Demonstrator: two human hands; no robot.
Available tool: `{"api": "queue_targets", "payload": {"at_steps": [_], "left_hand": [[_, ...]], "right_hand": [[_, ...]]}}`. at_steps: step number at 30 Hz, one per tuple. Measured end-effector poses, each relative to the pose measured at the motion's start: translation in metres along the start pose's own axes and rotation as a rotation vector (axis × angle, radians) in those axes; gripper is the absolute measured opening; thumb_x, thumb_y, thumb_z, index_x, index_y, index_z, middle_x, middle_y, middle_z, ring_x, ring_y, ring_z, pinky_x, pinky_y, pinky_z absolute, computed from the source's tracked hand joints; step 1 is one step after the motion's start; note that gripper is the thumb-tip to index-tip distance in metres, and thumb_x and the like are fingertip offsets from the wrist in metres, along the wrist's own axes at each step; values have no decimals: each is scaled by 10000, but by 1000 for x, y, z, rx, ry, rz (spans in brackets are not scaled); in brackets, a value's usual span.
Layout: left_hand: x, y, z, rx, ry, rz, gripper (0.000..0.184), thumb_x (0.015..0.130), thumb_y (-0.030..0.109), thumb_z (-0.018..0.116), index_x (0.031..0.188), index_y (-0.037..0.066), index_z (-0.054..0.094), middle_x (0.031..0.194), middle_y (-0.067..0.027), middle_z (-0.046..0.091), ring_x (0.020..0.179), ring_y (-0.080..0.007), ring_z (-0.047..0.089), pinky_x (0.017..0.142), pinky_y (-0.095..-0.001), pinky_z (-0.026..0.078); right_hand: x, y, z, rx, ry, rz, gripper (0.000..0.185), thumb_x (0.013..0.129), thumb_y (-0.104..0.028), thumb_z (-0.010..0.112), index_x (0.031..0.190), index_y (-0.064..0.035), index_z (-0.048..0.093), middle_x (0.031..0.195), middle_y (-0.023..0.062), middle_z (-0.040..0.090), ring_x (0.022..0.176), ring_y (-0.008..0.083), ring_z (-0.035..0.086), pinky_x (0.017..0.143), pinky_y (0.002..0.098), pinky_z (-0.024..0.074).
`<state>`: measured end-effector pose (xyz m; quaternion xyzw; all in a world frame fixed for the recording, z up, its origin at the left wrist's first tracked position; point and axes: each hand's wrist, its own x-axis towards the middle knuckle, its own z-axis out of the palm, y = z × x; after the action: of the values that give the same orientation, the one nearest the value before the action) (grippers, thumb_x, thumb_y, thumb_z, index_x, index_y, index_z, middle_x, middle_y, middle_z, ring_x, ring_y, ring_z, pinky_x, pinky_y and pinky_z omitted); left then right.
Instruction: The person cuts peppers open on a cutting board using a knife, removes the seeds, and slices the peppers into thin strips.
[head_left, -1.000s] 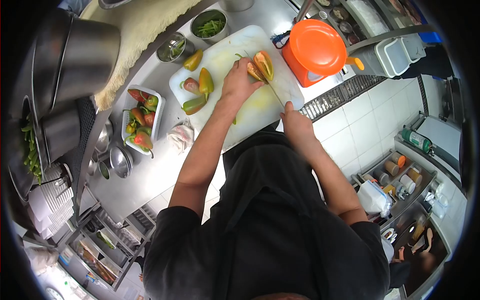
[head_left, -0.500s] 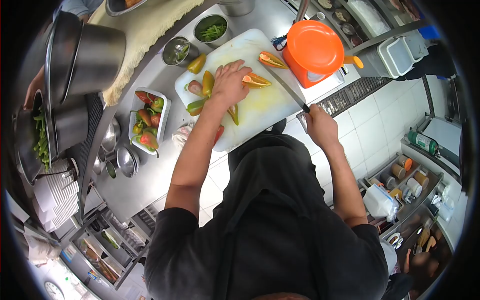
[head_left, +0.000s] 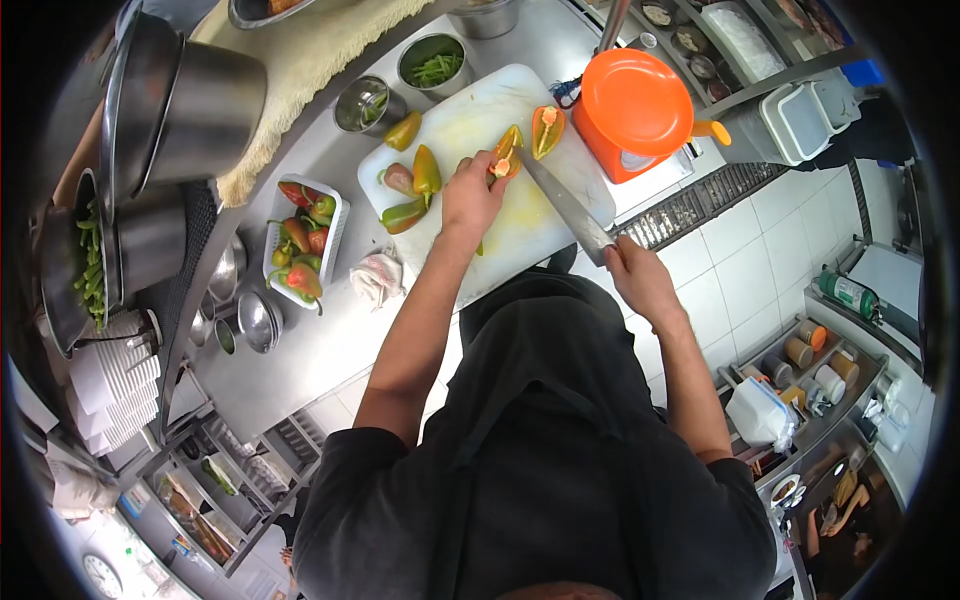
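My left hand (head_left: 472,203) is closed on a halved yellow-orange pepper (head_left: 509,146), its cut side and seed core facing up. In my right hand (head_left: 637,272) is the handle of a kitchen knife (head_left: 563,201), its tip close to the held half. Another pepper half (head_left: 547,131) lies cut side up on the white cutting board (head_left: 540,235), near the far right corner. Left of my left hand are a yellow-green pepper (head_left: 426,172), a reddish one (head_left: 397,179) and a green one (head_left: 404,215). One more yellow pepper (head_left: 403,131) lies at the board's left edge.
An orange lidded container (head_left: 635,100) stands right of the board. Metal pots with green strips (head_left: 434,66) and scraps (head_left: 369,105) stand behind. A white tray of peppers (head_left: 306,240) and a crumpled cloth (head_left: 377,277) lie left. Stacked metal pots (head_left: 205,110) stand farther left.
My left hand has lifted and tilted the pepper half, which lay under it on the board. The knife has turned and its broad blade now shows. The other half has been turned upright in view.
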<state>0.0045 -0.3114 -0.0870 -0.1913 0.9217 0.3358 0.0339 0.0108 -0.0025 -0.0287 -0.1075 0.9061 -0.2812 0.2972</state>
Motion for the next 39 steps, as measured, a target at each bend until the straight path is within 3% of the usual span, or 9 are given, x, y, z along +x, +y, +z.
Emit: {"api": "queue_targets", "payload": {"at_steps": [12,39], "left_hand": [[-3,-8,13,-29,137,66,247,892,100,829,1110,67,720,1047,-135,747,924,-340,759,815,-458,610],[-10,-16,22,29,179,161,214,928,151,810,1093,66,703,1081,-130,739,935,-372,742,799,-489,617]], "right_hand": [[1,-9,5,-110,15,-24,326,1128,-309,535,1041,-7,623,868,279,733,861,497,717,784,594,552],[0,-15,12,-161,67,-81,309,1127,-309,547,1054,-18,622,829,259,729,812,487,716,733,590,549]]}}
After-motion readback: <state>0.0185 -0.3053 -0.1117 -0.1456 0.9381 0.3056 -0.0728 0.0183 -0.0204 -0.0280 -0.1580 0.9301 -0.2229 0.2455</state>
